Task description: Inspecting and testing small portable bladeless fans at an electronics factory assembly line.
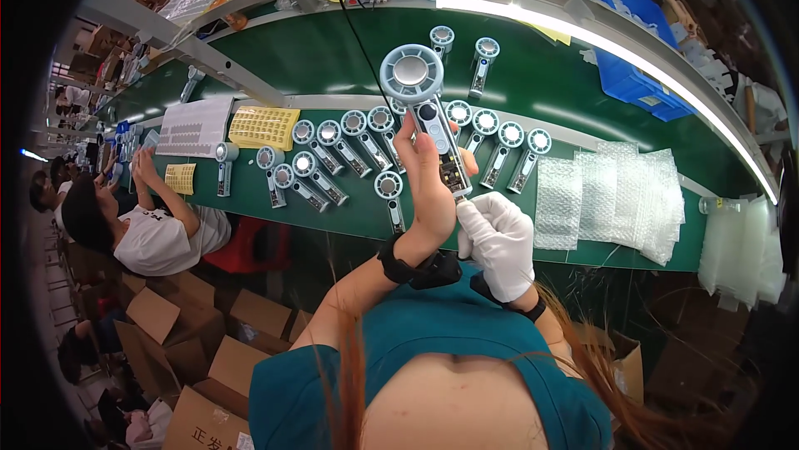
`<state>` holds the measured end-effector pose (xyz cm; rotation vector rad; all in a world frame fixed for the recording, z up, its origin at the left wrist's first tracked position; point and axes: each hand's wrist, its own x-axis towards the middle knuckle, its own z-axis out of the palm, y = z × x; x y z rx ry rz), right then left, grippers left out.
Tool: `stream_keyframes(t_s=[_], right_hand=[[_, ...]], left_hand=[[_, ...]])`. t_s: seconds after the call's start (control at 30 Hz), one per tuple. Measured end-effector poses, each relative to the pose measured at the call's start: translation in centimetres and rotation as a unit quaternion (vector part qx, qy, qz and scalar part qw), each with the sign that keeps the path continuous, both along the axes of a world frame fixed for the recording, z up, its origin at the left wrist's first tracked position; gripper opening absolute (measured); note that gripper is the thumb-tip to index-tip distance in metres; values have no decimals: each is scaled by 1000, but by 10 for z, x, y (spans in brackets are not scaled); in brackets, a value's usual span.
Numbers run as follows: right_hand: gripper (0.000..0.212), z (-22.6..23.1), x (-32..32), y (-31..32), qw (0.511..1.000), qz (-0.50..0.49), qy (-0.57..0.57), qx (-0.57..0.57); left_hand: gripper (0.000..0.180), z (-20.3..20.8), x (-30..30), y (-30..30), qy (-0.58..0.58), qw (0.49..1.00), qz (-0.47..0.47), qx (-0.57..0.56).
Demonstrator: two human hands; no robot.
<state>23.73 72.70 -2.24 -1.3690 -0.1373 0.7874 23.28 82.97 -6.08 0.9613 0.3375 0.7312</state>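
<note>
My bare left hand (428,179) is wrapped round the handle of a pale blue handheld fan (433,123). Its round head points away from me, and a circuit board shows in the open lower part of the handle. My right hand (501,242), in a white glove, is closed in a pinch at the bottom end of this handle. Whatever lies between those fingertips is too small to make out. Several similar fans lie in rows on the green bench, among them one fan (389,186) just left of my left wrist.
Bubble-wrap bags (612,200) lie to the right on the green bench (316,42). A yellow sticker sheet (263,127) is at the left, near a co-worker (158,238). A black cord (354,29) hangs beyond the fan. Blue bins (637,84) stand far right; cardboard boxes (196,421) sit below.
</note>
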Motion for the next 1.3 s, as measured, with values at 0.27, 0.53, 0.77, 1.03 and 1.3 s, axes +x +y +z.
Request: stream_keyframes(t_s=[0.27,0.53,0.77,1.03,1.3], right_hand=[[14,-11,2,0,998,-18,53,40],[15,-32,8,-1,988,-23,59,141],[16,-28,18,-19,963,130,76,224],[17,-18,19,-22,933,313,-51,169],[13,-59,23,-56,966,159,160,127]], left_hand=[[47,6,2,-11,-22,999,12,45],[65,4,0,-1,-89,950,72,290],[81,51,-17,54,-119,975,-26,185],[40,124,-73,90,-340,883,-291,-144],[54,126,-129,176,-483,831,-264,-78]])
